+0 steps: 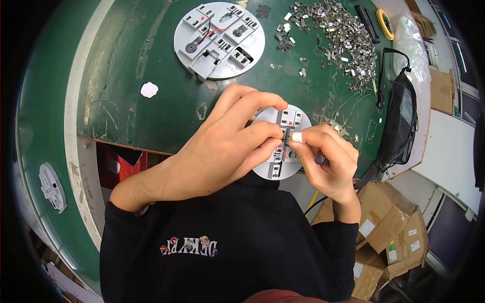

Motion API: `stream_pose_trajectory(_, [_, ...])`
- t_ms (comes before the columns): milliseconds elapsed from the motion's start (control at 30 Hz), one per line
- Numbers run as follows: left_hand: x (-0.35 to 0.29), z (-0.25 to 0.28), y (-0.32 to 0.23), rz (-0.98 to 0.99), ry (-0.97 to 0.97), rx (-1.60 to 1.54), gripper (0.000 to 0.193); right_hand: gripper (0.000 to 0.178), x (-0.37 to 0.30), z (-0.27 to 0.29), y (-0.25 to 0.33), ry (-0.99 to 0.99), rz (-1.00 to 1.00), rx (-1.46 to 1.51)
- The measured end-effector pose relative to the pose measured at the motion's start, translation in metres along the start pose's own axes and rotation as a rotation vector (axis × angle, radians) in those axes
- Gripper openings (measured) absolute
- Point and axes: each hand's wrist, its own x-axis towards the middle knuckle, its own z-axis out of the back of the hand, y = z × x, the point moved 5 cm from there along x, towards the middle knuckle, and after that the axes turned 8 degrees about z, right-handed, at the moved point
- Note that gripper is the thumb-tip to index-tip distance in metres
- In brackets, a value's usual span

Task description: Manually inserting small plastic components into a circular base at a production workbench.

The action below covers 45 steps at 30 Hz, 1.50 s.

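My left hand (pixel 230 134) reaches over a round light-grey plastic housing (pixel 260 169), its thumb and fingers closed on the housing's raised middle. The housing has raised slotted blocks, a red dot and a thin red wire. At its right side, my right hand (pixel 331 159) is closed, thumb and index finger pinched near the centre. A small white piece (pixel 297 137) shows at the index fingertip; whether it is held or wrapped round the finger, I cannot tell. The dark round end of a tool (pixel 320 159) pokes out between the curled fingers, the rest hidden.
A larger view of a similar grey housing (pixel 222 43) lies on the green table (pixel 121 101). Small metal clips (pixel 343 40) are heaped at the back right, beside a black mesh pouch (pixel 401 116) and a yellow tape roll (pixel 385 24). Cardboard boxes (pixel 389 222) stand lower right.
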Motion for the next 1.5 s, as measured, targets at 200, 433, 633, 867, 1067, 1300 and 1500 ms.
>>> stream_pose_trajectory(200, [0.000,0.001,0.002,-0.018,-0.049,0.031,0.017,0.021,-0.001,-0.007,0.003,-0.031,0.087,-0.112])
stream_pose_trajectory(433, [0.002,0.003,0.003,-0.027,-0.057,0.029,0.015,0.021,0.002,-0.010,0.005,-0.048,0.086,-0.155])
stream_pose_trajectory(633, [0.001,0.004,0.002,-0.023,-0.055,0.031,0.014,0.021,0.005,-0.012,0.011,0.020,0.070,-0.205])
stream_pose_trajectory(867, [0.001,0.003,0.003,-0.031,-0.048,0.013,0.013,0.020,0.010,-0.013,0.009,0.086,-0.006,-0.121])
stream_pose_trajectory(1067, [0.000,0.005,0.006,-0.037,-0.042,-0.001,0.013,0.018,0.010,-0.014,0.006,0.047,-0.088,-0.043])
stream_pose_trajectory(1300, [0.002,0.003,0.005,-0.045,-0.031,0.020,0.017,0.014,0.010,-0.016,0.009,0.017,-0.034,-0.121])
stream_pose_trajectory(1500, [-0.004,0.004,0.006,-0.016,0.010,0.056,0.037,0.011,0.018,0.008,0.004,-0.054,-0.215,0.162])
